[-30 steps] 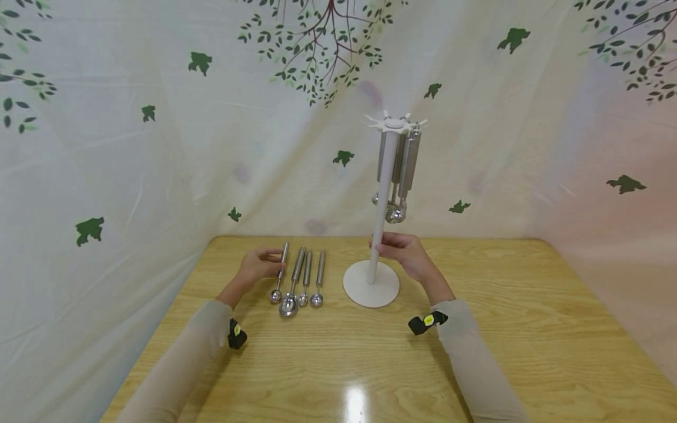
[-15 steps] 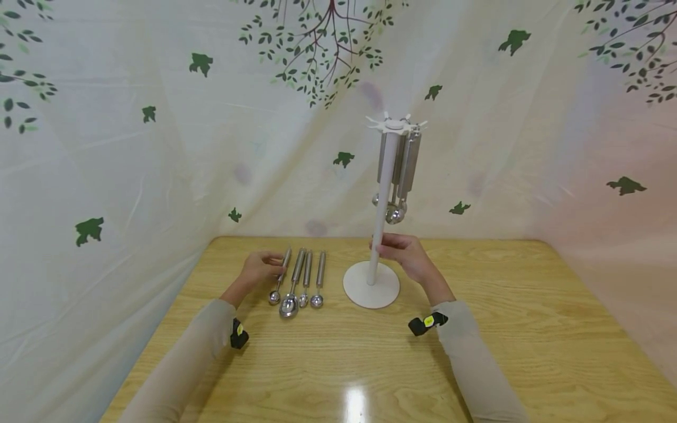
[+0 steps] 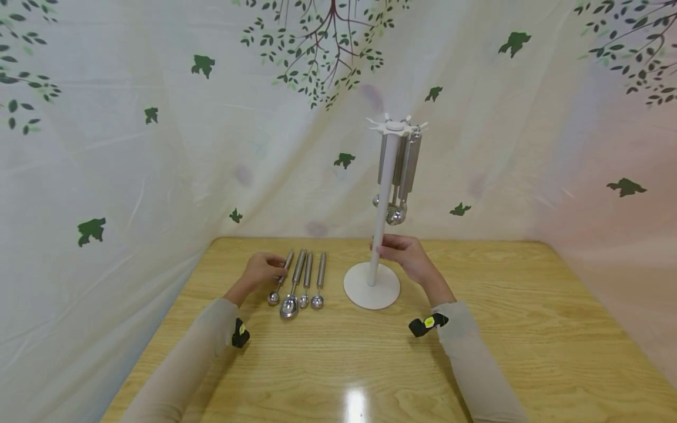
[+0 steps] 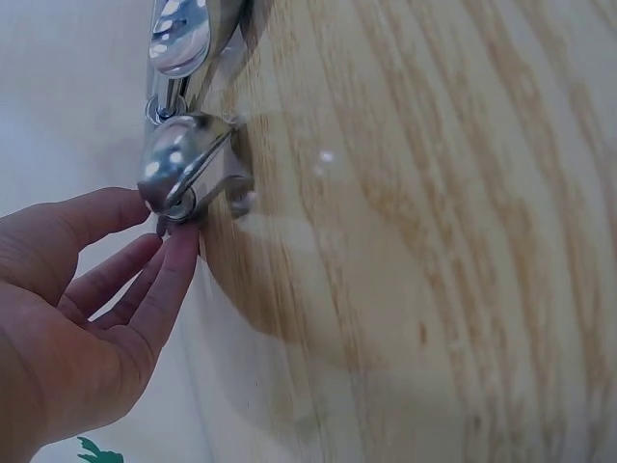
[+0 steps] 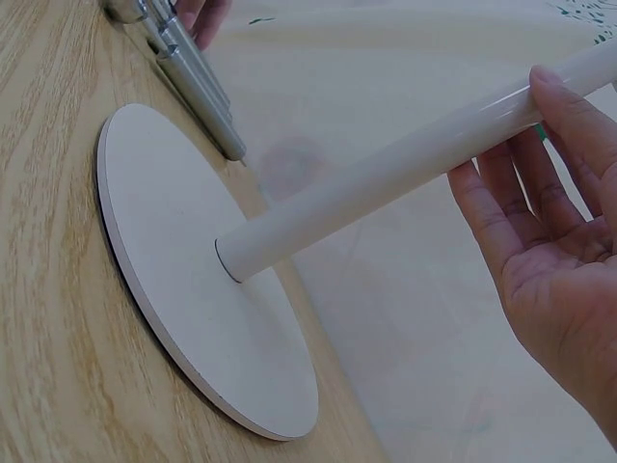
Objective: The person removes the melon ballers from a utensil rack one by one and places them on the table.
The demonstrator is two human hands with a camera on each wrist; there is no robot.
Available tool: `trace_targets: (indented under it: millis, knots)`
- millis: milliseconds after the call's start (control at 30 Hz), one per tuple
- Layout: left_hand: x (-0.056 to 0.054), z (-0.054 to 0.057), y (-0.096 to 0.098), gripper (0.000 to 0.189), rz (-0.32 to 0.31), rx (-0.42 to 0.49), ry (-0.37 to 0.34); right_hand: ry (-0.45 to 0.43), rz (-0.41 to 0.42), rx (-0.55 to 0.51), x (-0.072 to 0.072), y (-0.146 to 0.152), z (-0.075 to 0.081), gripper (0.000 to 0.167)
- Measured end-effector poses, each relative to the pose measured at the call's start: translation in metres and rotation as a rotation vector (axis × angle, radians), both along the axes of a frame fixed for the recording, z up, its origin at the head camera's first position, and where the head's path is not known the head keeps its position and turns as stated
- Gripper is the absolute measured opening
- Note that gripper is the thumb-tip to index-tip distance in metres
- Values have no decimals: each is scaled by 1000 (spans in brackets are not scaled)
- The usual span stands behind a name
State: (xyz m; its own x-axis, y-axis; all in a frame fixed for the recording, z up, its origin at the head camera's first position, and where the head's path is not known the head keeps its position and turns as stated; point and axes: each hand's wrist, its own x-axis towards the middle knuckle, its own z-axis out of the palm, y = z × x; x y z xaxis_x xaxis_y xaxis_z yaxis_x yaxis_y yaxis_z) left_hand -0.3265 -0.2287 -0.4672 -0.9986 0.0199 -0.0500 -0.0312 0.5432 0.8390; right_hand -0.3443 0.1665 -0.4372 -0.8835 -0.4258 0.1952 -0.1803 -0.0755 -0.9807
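Observation:
At the left end of a row of metal scoops on the table, my left hand (image 3: 262,269) pinches the handle of the leftmost scoop (image 3: 273,298). In the left wrist view, thumb and fingertips sit on either side of it behind its shiny bowl (image 4: 172,162). Beside it lie a larger oval scoop (image 3: 289,306), a small scoop (image 3: 307,273) and a round one (image 3: 317,301). My right hand (image 3: 408,255) grips the white pole (image 5: 386,174) of a rack low down, thumb on one side, fingers on the other. Several metal scoops (image 3: 408,167) hang from its top.
The rack's round white base (image 3: 365,296) stands on the wooden table (image 3: 338,358), right of the row. Its hooked top (image 3: 394,126) has short prongs pointing outward. A pale leaf-printed cloth (image 3: 291,176) hangs behind the table's back edge.
The leftmost scoop's handle end has swung right and dropped lower, its bowl shifting slightly left. My left hand has moved slightly right and down with it. The right hand and rack stay put.

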Motion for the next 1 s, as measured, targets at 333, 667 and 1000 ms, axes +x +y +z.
trace_targets:
  millis: [333, 667, 1000]
  knots:
    - [1, 0, -1, 32, -18, 12, -25, -14, -6, 1, -1, 1, -3, 29]
    - [3, 7, 3, 36, 10, 15, -53, 19, 7, -20, -1, 1, -2, 43]
    - [2, 47, 32, 41, -48, 118, 157, 37, 14, -43, 2, 0, -1, 28]
